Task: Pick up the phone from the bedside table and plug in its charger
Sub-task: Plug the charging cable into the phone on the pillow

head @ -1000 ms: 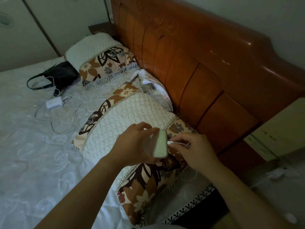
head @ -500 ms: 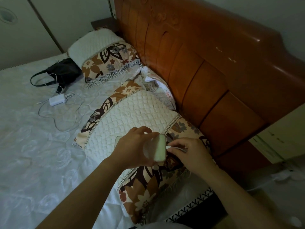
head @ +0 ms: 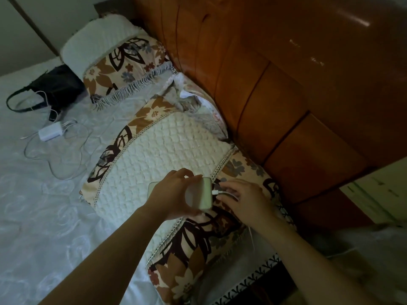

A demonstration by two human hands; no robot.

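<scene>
The left hand (head: 174, 197) grips the hard, slippery phone (head: 201, 192) by its sides. At three o'clock, the right hand (head: 244, 199) pinches the bendy charger plug (head: 217, 192).

A white bed (head: 39, 227) with an embossed swirl cover fills the left side, set against a glossy orange-brown wooden headboard (head: 286, 89). Two pillows lie along the headboard: the near pillow (head: 154, 155) and the far pillow (head: 114, 53), both quilted white with brown floral ends and fringe. A black handbag (head: 55, 86) rests on the bed beside the far pillow. Near it lies a white power adapter (head: 50, 132) amid loosely looped white cords (head: 66, 164).
</scene>
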